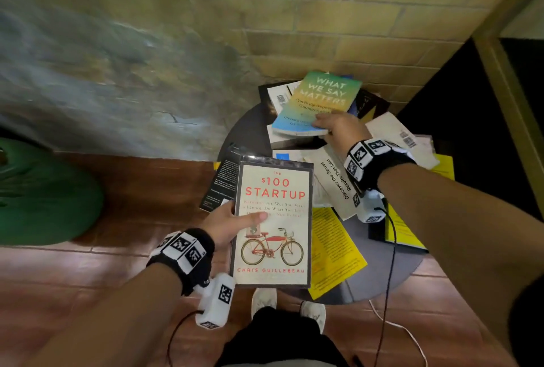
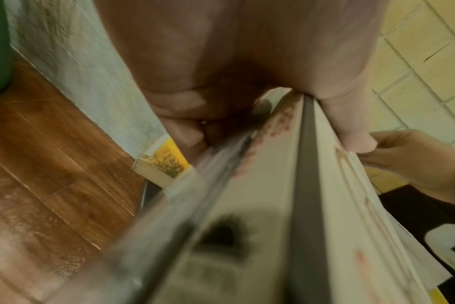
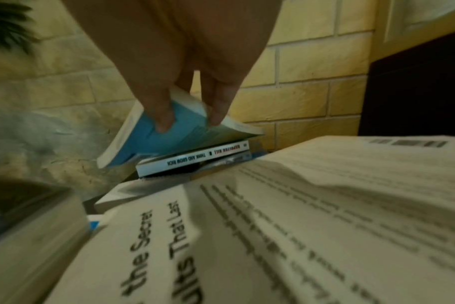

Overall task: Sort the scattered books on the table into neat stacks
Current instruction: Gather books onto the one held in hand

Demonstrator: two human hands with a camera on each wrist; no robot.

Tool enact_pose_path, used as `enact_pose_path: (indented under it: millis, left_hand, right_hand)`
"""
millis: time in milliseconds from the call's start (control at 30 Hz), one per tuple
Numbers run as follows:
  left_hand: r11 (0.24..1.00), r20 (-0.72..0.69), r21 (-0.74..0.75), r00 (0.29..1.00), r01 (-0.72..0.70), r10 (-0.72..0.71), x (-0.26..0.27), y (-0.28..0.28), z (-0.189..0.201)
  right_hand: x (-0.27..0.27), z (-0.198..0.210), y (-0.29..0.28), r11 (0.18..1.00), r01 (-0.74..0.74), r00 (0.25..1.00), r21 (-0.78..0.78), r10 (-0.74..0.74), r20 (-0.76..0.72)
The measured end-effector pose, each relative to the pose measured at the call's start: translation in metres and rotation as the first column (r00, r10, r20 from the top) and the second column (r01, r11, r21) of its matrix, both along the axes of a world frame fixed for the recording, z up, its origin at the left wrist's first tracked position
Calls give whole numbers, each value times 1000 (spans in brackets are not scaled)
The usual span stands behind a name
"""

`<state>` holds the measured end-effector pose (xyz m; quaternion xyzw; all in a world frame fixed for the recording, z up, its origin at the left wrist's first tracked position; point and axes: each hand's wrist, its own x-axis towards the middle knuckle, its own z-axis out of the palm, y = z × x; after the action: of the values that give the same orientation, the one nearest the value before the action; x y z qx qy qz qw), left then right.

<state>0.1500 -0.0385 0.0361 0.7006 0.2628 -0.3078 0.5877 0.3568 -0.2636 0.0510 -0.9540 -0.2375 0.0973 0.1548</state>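
1. Holding the cream book (image 1: 275,219) in our left hand (image 1: 226,226), we kept it lifted off the table (image 1: 241,128) at lower centre of the frame, thumb across the cover and fingers beneath, probably so it stayed ready for a pile.
2. Our right hand (image 1: 338,126) gripped the near edge of the blue-green book (image 1: 319,101) at upper centre, thumb (image 3: 161,115) and finger (image 3: 218,111) pinching it; it tilted over a white book (image 3: 195,159), seemingly to land square on that small pile.
3. Other books lay loose and overlapping at centre right, among them a yellow book (image 1: 332,249) and a pale book (image 1: 335,181) just under our right wrist, so we judged the sorting barely begun.
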Motion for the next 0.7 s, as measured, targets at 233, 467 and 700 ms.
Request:
enact_pose_path:
  millis: [233,467,700]
  left_hand:
    - [1000,-26,19,999,-24,24,-2,-1,-9]
    - [1000,-17,10,1000,-8,8,-3,-1,-6]
    - [1000,-50,0,998,-30,30,-6,-4,-15]
  right_hand:
    - [1,-14,1,949,-122,974,-290,59,-218]
    - [-44,1,-46,902,433,900,-3,-432,-60]
    - [-119,-8,-79,651,759,634,-25,-747,-202]
